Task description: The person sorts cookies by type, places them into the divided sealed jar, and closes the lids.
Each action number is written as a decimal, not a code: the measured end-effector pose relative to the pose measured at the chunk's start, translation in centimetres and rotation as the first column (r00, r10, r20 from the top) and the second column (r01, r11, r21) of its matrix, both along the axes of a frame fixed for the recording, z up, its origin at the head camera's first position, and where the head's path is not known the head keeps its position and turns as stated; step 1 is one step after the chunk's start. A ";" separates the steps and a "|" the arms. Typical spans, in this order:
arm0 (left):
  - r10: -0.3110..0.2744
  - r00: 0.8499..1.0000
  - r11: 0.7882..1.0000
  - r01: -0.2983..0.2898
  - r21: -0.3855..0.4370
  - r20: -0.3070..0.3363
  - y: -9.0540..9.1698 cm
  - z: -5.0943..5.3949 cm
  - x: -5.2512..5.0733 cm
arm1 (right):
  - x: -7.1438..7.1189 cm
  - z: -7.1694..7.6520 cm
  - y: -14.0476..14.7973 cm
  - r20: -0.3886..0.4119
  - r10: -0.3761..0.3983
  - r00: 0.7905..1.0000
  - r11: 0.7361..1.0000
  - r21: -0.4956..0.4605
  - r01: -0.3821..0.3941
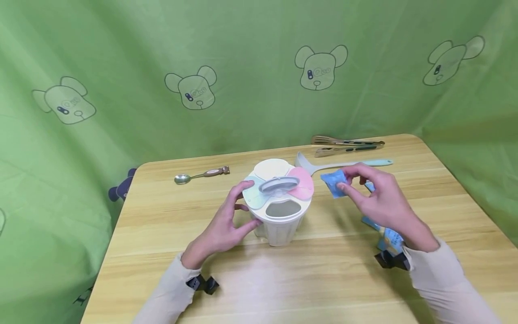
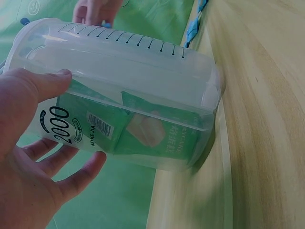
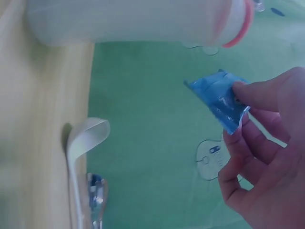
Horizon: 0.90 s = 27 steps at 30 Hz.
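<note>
A clear plastic storage canister [image 1: 279,231] stands upright on the table, its lid split into white, pale blue and pink sections. One flap [image 1: 279,185] is raised above an uncovered opening [image 1: 283,209] at the front. My left hand [image 1: 222,227] holds the canister's left side near the lid, thumb in front and fingers behind. Green packets [image 2: 159,136] show through the wall in the left wrist view. To the right of the lid, my right hand [image 1: 382,198] pinches a small blue packet [image 1: 333,182] between thumb and fingers, off the table and apart from the canister.
More blue packets [image 1: 391,240] lie beneath and beside the right forearm. Behind, a ladle [image 1: 344,165] and tongs [image 1: 348,146] lie near the far edge. A spoon [image 1: 202,174] with a brown handle is at back left. Green curtain [image 1: 251,90] hangs beyond the wooden table [image 1: 259,292].
</note>
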<state>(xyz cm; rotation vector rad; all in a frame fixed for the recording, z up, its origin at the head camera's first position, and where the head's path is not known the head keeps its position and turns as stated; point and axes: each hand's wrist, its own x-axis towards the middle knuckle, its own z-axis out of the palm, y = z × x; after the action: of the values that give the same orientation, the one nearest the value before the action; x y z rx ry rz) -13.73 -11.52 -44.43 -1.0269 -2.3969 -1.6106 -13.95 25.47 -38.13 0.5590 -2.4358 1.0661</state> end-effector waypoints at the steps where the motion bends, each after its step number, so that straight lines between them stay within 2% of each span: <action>1: -0.001 1.000 1.000 0.001 0.001 -0.001 0.0 0.0 0.0 | 0.1 0.3 -0.2 -0.008 0.012 1.000 1.000 -0.021 -0.012; 5: -0.004 1.000 1.000 0.004 -0.002 -0.012 0.0 0.0 -0.1 | 0.6 1.6 -0.8 -0.021 0.082 0.996 0.990 -0.116 -0.084; 9: -0.006 1.000 1.000 0.006 -0.004 -0.021 0.0 0.0 0.0 | 1.2 2.5 -1.4 -0.028 0.169 0.985 0.963 -0.207 -0.171; 12: -0.005 1.000 1.000 0.005 -0.002 -0.021 0.0 0.0 0.0 | 1.6 3.1 -1.9 -0.049 0.247 0.968 0.924 -0.289 -0.250; 14: -0.003 1.000 1.000 0.003 -0.004 -0.017 0.0 0.0 0.1 | 1.8 3.3 -2.3 -0.068 0.305 0.950 0.886 -0.346 -0.309; 17: -0.001 1.000 1.000 0.001 -0.006 -0.012 0.0 0.0 0.1 | 2.0 3.5 -3.0 -0.087 0.346 0.934 0.860 -0.368 -0.353; 19: 0.000 1.000 1.000 0.000 -0.007 -0.011 0.0 0.0 0.1 | 2.1 3.5 -3.6 -0.090 0.353 0.931 0.865 -0.349 -0.361; 27: -0.002 1.000 1.000 0.002 -0.002 -0.012 0.0 -0.2 0.0 | 2.3 3.9 -5.9 -0.047 0.316 0.948 0.929 -0.185 -0.319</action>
<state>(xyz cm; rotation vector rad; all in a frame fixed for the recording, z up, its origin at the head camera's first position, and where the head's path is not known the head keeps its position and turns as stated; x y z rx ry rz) -13.75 -11.56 -44.67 -1.0375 -2.3907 -1.5982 -11.63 19.60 -34.24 0.9153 -2.2425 1.3990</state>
